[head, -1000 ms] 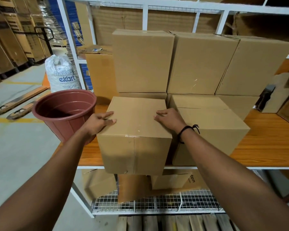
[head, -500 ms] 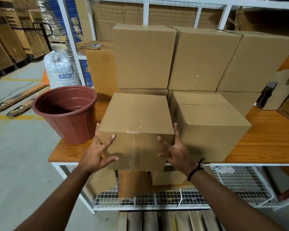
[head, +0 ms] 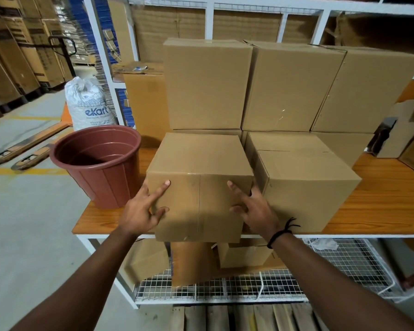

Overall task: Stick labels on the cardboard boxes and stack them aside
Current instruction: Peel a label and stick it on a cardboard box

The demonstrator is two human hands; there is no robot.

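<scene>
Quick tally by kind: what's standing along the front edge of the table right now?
Boxes: 2, the near box touched by the left hand and right hand, and the second box just right of it
Buckets: 1, the brown bucket
Total: 3

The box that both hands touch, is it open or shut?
Shut: the box has a flat, closed top, and tape runs down its front seam.
</scene>
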